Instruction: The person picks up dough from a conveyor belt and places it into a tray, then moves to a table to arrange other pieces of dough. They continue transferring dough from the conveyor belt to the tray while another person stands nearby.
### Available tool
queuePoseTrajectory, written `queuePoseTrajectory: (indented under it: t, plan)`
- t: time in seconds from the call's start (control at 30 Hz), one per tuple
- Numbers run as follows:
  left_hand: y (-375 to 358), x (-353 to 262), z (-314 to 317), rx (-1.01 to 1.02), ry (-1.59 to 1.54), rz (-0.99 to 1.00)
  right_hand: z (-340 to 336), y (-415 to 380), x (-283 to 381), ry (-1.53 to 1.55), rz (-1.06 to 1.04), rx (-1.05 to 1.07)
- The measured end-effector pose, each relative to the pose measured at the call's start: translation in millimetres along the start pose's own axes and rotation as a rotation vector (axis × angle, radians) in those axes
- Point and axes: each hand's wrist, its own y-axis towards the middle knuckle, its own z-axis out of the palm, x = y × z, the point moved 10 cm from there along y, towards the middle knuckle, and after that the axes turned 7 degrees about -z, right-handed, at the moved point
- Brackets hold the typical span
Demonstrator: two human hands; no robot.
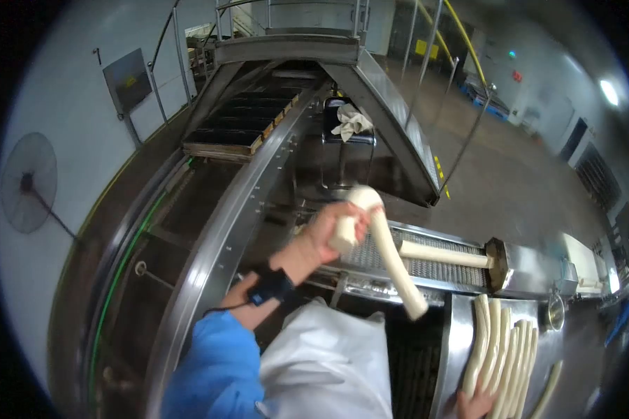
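My left hand, in a blue sleeve with a dark device strapped at the wrist, is closed around a thick pale dough rope. The rope bends over at the top, and its long end hangs down to the right in front of the mesh conveyor. Another dough rope lies lengthwise on that belt. At the lower right, several dough ropes lie side by side on a metal tray. My right hand, cut off by the frame's bottom edge, has its fingers around the near end of the leftmost rope.
Left of me runs a long steel rail, with dark pans on the line beyond it. Metal steps with yellow handrails rise ahead. A black chair with a cloth stands beneath. A steel housing sits at the belt's right end.
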Motion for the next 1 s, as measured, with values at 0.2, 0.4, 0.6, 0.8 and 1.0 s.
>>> queuePoseTrajectory:
  t: [0.2, 0.4, 0.6, 0.8, 1.0]
  plan:
    - [-81, -187, 22, -0.274, 0.492, 0.666, 17, 3, -10, -0.023, 0.119, 0.181]
    - [-101, -266, -22, -0.469, 0.306, 0.822, 7, 2, -3, -0.059, 0.142, 0.166]
    - [-7, -149, -114, -0.497, 0.647, 0.401, -16, 1, 10, -0.111, 0.173, 0.134]
    - [89, 31, -133, -0.346, 2.038, 0.456, 14, 6, -7, -0.003, 0.057, -0.03]
    - [120, 58, -125, -0.494, 2.257, 0.096, 15, 8, -5, 0.007, 0.014, -0.113]
